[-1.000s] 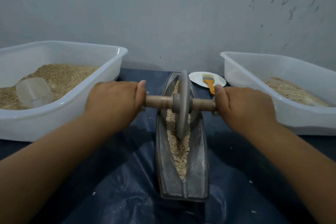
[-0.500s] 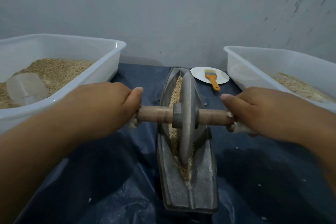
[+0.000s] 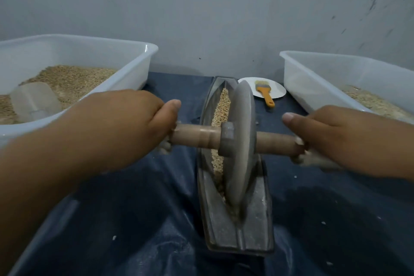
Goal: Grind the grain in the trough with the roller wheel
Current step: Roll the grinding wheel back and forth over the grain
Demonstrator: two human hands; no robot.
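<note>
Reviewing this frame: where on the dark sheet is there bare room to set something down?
Bare dark blue sheet lies between the left white tub and the grey metal trough, and again near right of the trough, below the right white tub. Crowded: the back, where the white plate with the orange-handled brush sits between trough and right tub.

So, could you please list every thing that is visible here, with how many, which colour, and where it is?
trough: 1, grey metal, centre, on the sheet
grain: pale tan, in the trough groove
roller wheel: 1, grey disc, standing in the trough
wooden axle: 1, light brown, through the wheel
left tub: 1, white, holds tan grain
scoop: 1, clear, lying in the left tub
right tub: 1, white, holds tan grain
plate: 1, white, behind the trough
brush: 1, orange handle, on the plate
sheet: 1, dark blue, under everything
left hand: grips the axle's left end
right hand: grips the axle's right end
</note>
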